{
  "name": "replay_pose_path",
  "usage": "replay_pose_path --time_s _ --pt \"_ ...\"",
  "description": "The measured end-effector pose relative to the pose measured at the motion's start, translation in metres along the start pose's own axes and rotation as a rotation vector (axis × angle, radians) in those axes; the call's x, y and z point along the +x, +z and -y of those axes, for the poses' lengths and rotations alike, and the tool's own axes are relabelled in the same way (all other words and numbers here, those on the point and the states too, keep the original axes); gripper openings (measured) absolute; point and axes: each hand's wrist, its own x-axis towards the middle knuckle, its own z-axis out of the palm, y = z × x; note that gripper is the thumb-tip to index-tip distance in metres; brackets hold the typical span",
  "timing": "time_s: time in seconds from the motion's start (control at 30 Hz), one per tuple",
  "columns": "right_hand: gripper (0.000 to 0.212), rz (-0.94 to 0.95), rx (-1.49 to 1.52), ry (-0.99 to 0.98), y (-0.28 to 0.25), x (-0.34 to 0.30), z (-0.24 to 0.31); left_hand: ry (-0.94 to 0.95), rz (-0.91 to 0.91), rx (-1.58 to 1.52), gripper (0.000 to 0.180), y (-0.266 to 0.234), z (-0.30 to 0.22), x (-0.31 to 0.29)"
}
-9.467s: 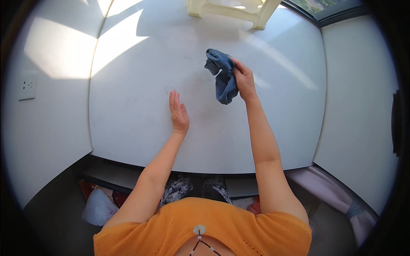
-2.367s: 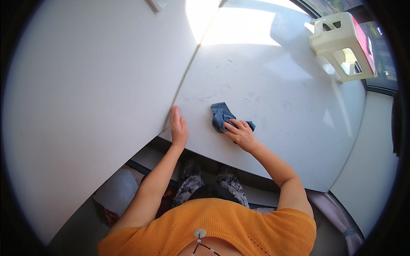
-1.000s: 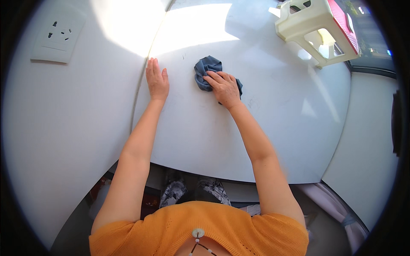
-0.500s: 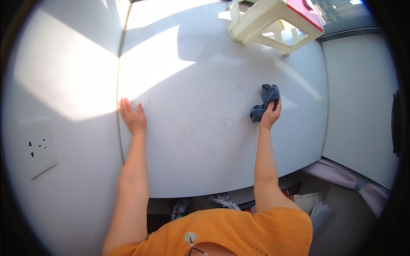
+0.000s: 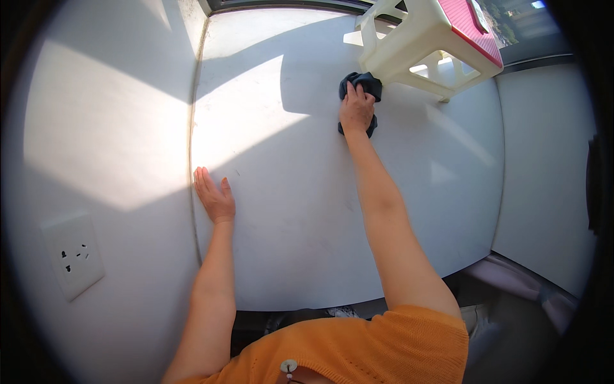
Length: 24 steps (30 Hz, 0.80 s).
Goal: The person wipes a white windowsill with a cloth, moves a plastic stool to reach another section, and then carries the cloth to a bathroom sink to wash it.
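A dark blue cloth [image 5: 368,81] lies bunched on the white ledge [image 5: 288,243], under my right hand [image 5: 357,110]. My fingers press down on the cloth and bend over it, and part of it shows on both sides of the hand. Close beyond it stands a leg of the cream stool. My left hand [image 5: 216,196] rests flat on the ledge at the left, its fingers stretched out and their tips by the seam with the wall. Nothing is in that hand.
The cream plastic stool [image 5: 409,48] with a pink ribbed top [image 5: 470,25] stands at the far right of the ledge. A wall with a socket plate [image 5: 73,256] borders the left; a white panel [image 5: 543,160] closes the right. Gathered pale fabric [image 5: 505,276] hangs below the right front corner.
My right hand has carried the cloth away from me and leftward, next to the stool, and now presses it down. The left hand stays on the ledge; the whole view has shifted slightly.
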Motion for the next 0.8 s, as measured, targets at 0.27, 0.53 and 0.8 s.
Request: replay_pose_path --time_s 0.27,0.53,0.8 --pt "0.026 0.157 0.721 -0.620 -0.012 -0.054 0.104 -0.029 0.016 0.003 0.054 0.007 0.001 0.002" --pt "0.034 0.095 0.890 -0.143 -0.038 0.017 0.050 -0.026 0.060 0.012 0.053 -0.006 -0.005 0.004" --pt "0.054 -0.053 -0.011 -0.070 0.082 0.116 0.062 -0.024 0.094 -0.009 0.054 -0.014 -0.011 0.006"
